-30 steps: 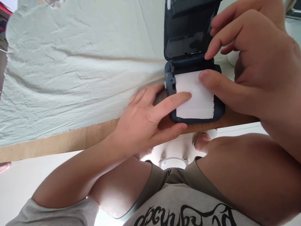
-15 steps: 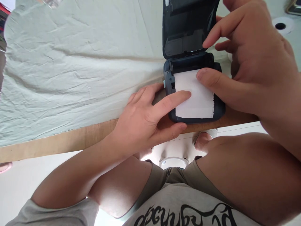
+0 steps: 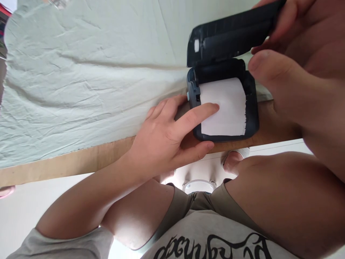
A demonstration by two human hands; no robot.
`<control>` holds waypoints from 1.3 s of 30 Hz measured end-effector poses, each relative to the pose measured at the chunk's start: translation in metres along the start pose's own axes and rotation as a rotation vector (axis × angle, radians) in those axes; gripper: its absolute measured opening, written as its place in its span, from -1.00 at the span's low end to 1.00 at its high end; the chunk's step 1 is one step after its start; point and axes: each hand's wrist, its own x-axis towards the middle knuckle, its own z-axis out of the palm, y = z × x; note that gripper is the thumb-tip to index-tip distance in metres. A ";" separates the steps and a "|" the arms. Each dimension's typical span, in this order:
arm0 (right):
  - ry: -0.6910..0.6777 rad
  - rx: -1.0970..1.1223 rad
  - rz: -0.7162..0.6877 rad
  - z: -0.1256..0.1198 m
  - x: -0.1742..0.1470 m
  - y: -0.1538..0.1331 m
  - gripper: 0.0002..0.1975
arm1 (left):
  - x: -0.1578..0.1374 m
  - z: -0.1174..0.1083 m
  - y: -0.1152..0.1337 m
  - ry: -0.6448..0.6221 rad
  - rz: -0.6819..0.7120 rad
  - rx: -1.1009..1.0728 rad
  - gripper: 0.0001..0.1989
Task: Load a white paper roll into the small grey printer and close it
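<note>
A small dark-blue thermal printer (image 3: 252,117) sits at the table's front edge with its hinged lid (image 3: 231,37) raised and tilted. White paper (image 3: 226,118) with a jagged right edge lies across its compartment. My left hand (image 3: 164,133) steadies the printer, its index fingertip pressing the paper, its thumb along the front edge and the other fingers by the left side. At the lid's right end, the fingers of my right hand (image 3: 299,61) are closed on it, the thumb held apart from them. The inside of the compartment beneath the paper is hidden.
A pale green wrinkled cloth (image 3: 94,72) covers most of the table, leaving a wooden front edge (image 3: 107,149) bare. Something clear and shiny (image 3: 60,3) lies at the far left. My legs are below the table edge.
My right thumb has left the paper, and my right hand has swung the lid partway down from its upright position. The paper bulges slightly at the top. My left hand stays put.
</note>
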 end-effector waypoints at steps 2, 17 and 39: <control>0.019 -0.001 0.018 0.001 0.001 -0.003 -0.69 | 0.000 -0.001 -0.002 -0.006 0.007 0.000 -0.43; -0.299 -0.034 0.279 -0.002 0.009 -0.007 -0.50 | 0.000 0.002 -0.003 0.028 0.013 -0.012 -0.24; -0.289 -0.325 0.363 -0.004 -0.006 -0.011 0.10 | 0.000 0.007 -0.011 -0.016 -0.052 0.036 0.19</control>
